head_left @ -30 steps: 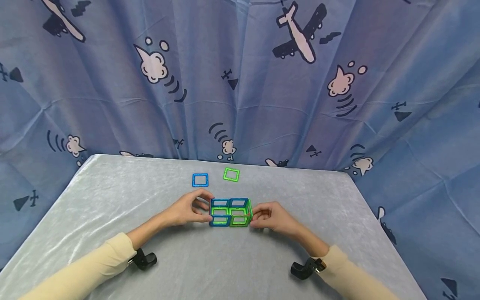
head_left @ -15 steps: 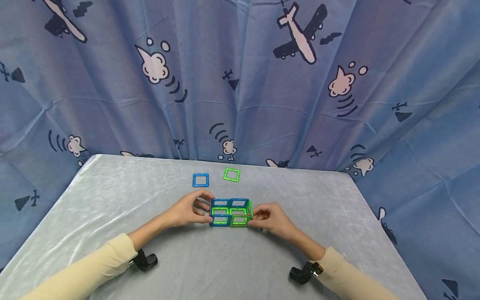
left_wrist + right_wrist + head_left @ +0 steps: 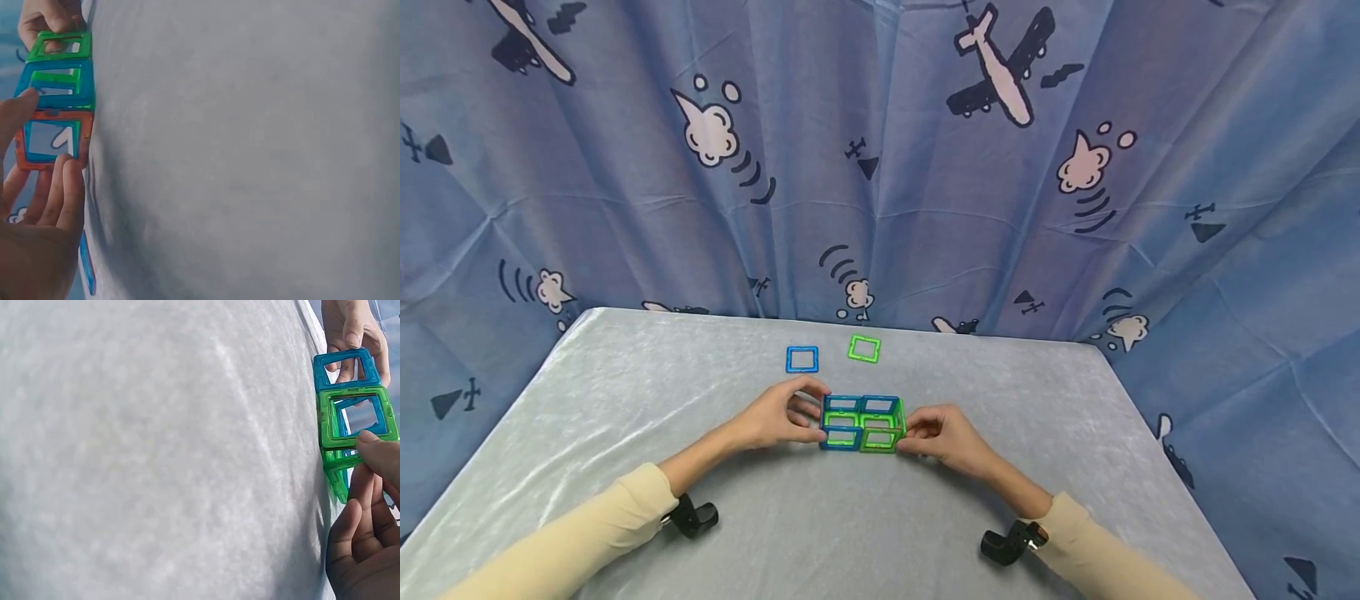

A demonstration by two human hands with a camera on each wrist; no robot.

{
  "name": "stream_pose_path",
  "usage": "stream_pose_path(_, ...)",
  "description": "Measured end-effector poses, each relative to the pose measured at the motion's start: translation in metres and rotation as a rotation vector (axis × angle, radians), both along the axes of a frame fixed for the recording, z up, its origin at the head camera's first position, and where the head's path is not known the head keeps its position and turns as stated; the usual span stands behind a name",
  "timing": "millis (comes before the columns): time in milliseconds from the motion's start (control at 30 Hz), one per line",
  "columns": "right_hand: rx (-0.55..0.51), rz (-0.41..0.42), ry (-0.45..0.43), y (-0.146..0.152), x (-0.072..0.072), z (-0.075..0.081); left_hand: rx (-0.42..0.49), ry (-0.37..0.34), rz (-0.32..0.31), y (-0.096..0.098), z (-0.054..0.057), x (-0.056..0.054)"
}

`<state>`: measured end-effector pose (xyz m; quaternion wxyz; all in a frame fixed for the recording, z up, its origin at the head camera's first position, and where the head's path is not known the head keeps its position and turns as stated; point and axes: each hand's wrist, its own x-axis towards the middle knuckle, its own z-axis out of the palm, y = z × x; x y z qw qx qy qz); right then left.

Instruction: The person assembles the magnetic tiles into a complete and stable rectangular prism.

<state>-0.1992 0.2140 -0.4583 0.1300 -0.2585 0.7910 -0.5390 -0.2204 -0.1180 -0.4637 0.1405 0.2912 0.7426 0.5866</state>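
A low open-topped box of magnetic tiles (image 3: 861, 427) stands mid-table, with blue and green walls and a green floor. My left hand (image 3: 775, 417) grips its left end, thumb at the near corner and fingers toward the far one. In the left wrist view a red tile (image 3: 87, 140) forms that end, fingertips against it. At the opposite end, my right hand (image 3: 947, 435) pinches the near corner. Its thumb presses the green front tile (image 3: 325, 419) in the right wrist view, with the other fingers curled beside the end wall. A blue front tile (image 3: 320, 372) adjoins it.
Behind the box lie two loose flat tiles, a blue one (image 3: 788, 360) and a green one (image 3: 852, 347). A pale cloth (image 3: 1000, 375) covers the table. Beyond its far edge hangs a blue curtain (image 3: 895, 242) with airplane prints.
My right thumb has shifted slightly left onto the front corner of the box. The left hand keeps its grip, and the loose tiles stay in place.
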Motion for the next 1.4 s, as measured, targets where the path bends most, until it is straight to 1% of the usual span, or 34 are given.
stream_pose_path(100, 0.001, -0.005, 0.001, 0.002, -0.001, 0.001, -0.003, 0.012, -0.001, 0.002, 0.001, -0.002)
stream_pose_path(233, 0.001, -0.037, 0.0, 0.006, -0.002, 0.003, -0.017, 0.023, 0.003, 0.008, 0.003, -0.007)
stream_pose_path(433, 0.012, -0.069, 0.012, 0.016, -0.006, 0.002, -0.023, 0.021, 0.002, 0.02, 0.003, -0.016)
stream_pose_path(633, -0.014, -0.048, 0.04, 0.022, -0.009, -0.001, -0.019, 0.037, 0.002, 0.027, 0.002, -0.018)
stream_pose_path(767, -0.024, -0.032, 0.054, 0.022, -0.009, 0.0, -0.05, 0.038, 0.002, 0.026, 0.004, -0.019)
stream_pose_path(900, -0.017, -0.029, 0.054, 0.022, -0.009, 0.001, -0.106, 0.067, 0.017, 0.017, 0.008, -0.023)
stream_pose_path(1000, -0.007, -0.032, 0.04, 0.022, -0.01, 0.002, -0.135, 0.099, 0.068, 0.004, 0.01, -0.031)
stream_pose_path(1067, -0.003, -0.035, 0.032, 0.021, -0.01, 0.001, -0.142, 0.111, 0.117, -0.006, 0.011, -0.038)
stream_pose_path(1167, 0.0, -0.034, 0.027, 0.02, -0.011, 0.001, -0.15, 0.122, 0.187, -0.021, 0.009, -0.049)
stream_pose_path(1233, 0.004, -0.035, 0.027, 0.019, -0.01, 0.002, -0.161, 0.13, 0.221, -0.03, 0.007, -0.056)
stream_pose_path(1367, 0.008, -0.041, 0.023, 0.019, -0.009, 0.003, -0.184, 0.152, 0.26, -0.04, 0.002, -0.067)
stream_pose_path(1400, 0.007, -0.043, 0.022, 0.019, -0.009, 0.003, -0.19, 0.167, 0.266, -0.042, 0.0, -0.07)
